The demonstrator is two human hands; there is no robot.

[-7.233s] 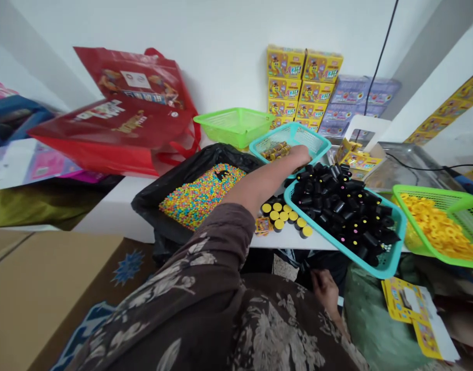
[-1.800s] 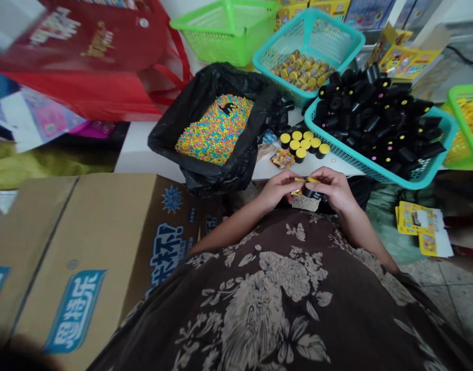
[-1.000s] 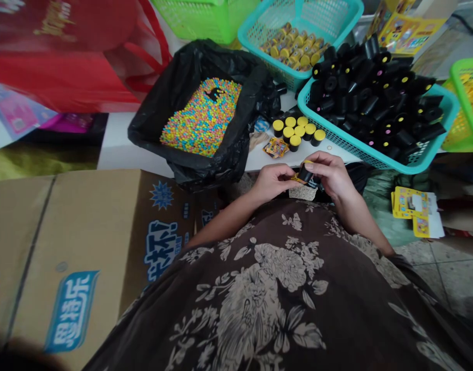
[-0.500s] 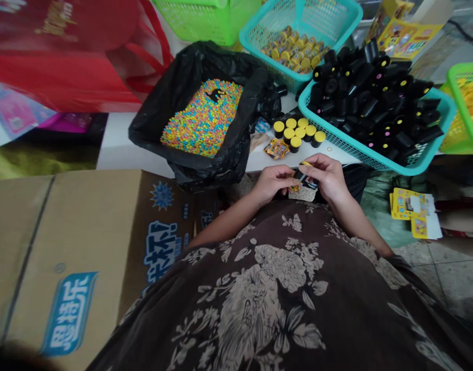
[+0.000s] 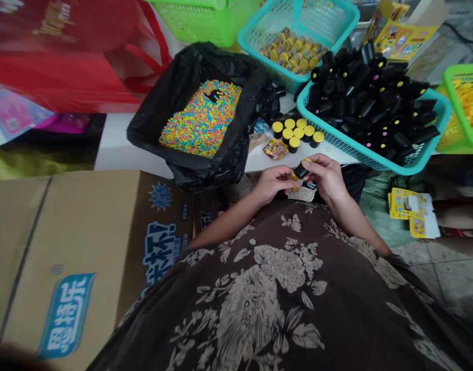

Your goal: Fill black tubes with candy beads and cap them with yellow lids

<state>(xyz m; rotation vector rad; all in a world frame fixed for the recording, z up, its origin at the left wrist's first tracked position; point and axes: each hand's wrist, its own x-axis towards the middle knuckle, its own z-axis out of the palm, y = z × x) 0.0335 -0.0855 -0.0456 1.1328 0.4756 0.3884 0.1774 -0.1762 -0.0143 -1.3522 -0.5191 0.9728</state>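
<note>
Brown floral garment [image 5: 271, 278] nearest; big cardboard carton [image 5: 81, 221] on L, tiled floor [image 5: 441, 263] on R. Just short of white table [image 5: 114, 139] edge, R hand [image 5: 326, 175] pinches tilted blk cylinder [image 5: 300, 170] w/ yellow end; L hand [image 5: 273, 183] grips yellow printed pc [image 5: 294, 180] by its lower end, contact unclear.

On table: yellow-topped tubs [image 5: 298, 133] beside printed cards [image 5: 275, 149]; L, blk plastic bag [image 5: 145, 126] w/ multicolored beads [image 5: 205, 123]; R, teal basket [image 5: 424, 161] heaped w/ blk pcs [image 5: 362, 107], then green basket [image 5: 453, 146] w/ yellow bits [image 5: 471, 103]. Farther: another teal basket [image 5: 269, 23] w/ yellow-capped pcs [image 5: 304, 63], red bag [image 5: 58, 77] far L.
</note>
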